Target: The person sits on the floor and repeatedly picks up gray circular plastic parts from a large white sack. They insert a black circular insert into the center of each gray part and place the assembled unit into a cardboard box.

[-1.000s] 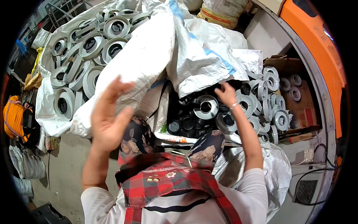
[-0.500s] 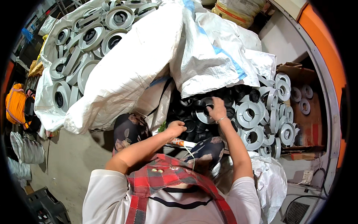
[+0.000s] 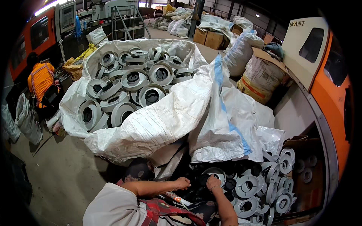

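Observation:
My right hand is closed at the near side of a grey plastic flanged ring, with its fingers reaching over the rim. Dark plastic shows inside that ring. To its left, my left hand has its fingers curled together above a heap of black plastic rings; whatever they hold is hidden. Right beside my right hand lies a pile of loose grey flanged rings.
A large white woven sack ahead holds many grey rings with black centres. A cardboard box with smaller grey rings stands at right, beside an orange machine. At far left a person in orange is bent over.
The view has tilted up, showing more of the hall. My right hand's fingers, spread and blurred before, are now closed at the grey ring. My left hand stays near the black rings.

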